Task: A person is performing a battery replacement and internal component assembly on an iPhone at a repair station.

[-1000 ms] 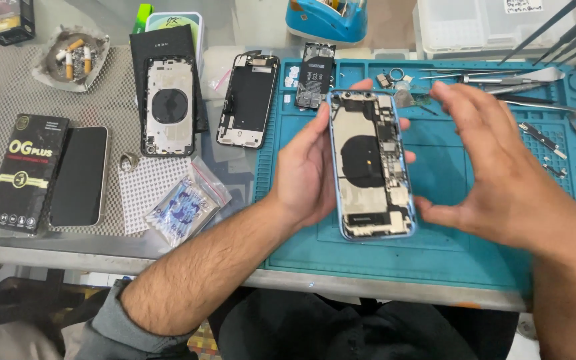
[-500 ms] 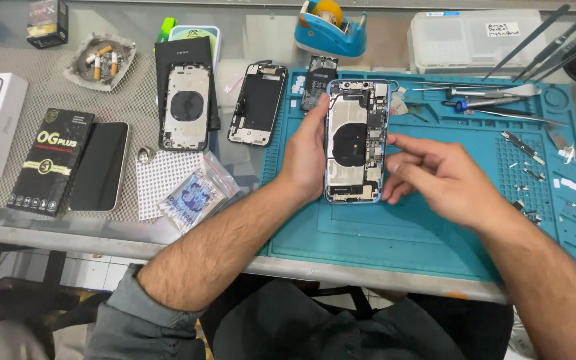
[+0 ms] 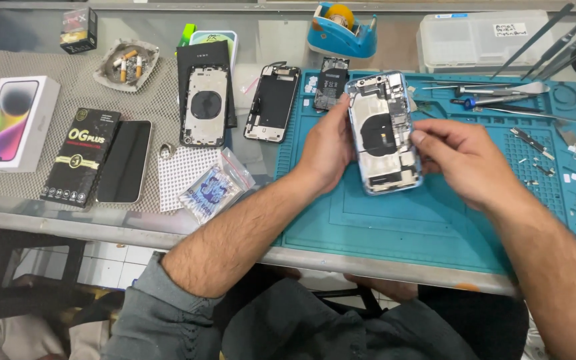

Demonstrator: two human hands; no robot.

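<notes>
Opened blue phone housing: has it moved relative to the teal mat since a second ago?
Yes. The opened blue phone housing has shifted up the teal silicone work mat, from mid-mat toward its far edge, now beside the small dark part lying there.

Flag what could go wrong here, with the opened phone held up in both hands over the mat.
1. The opened phone is held above the blue mat by the left hand and right hand; a slip could drop it with its internals exposed.
2. The right fingertips rest on bare components and might strain them.
3. Tiny loose parts near the right forearm could be swept off.
</notes>
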